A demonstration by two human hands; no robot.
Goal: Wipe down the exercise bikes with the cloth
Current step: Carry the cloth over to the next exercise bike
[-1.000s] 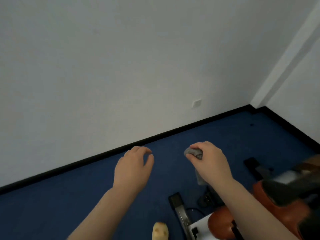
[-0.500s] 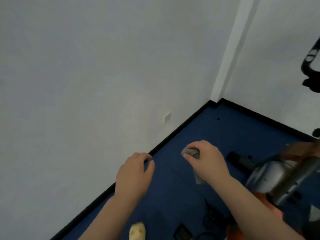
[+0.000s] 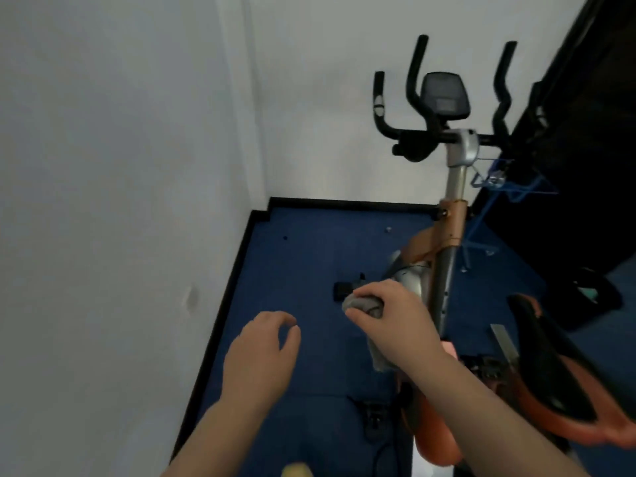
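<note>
Right hand [image 3: 395,318] fingers [image 3: 370,302] clutch the cloth [image 3: 361,304]; left hand [image 3: 261,352] loosely curled, empty. Spread cloth flat before reaching the bike [image 3: 447,235] ahead.

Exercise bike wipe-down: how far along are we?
Done: nothing visibly wiped. In hand: the right hand holds the bunched grey cloth off the exercise bike; the left hand is empty. Left: handlebars, console, frame and saddle.
</note>
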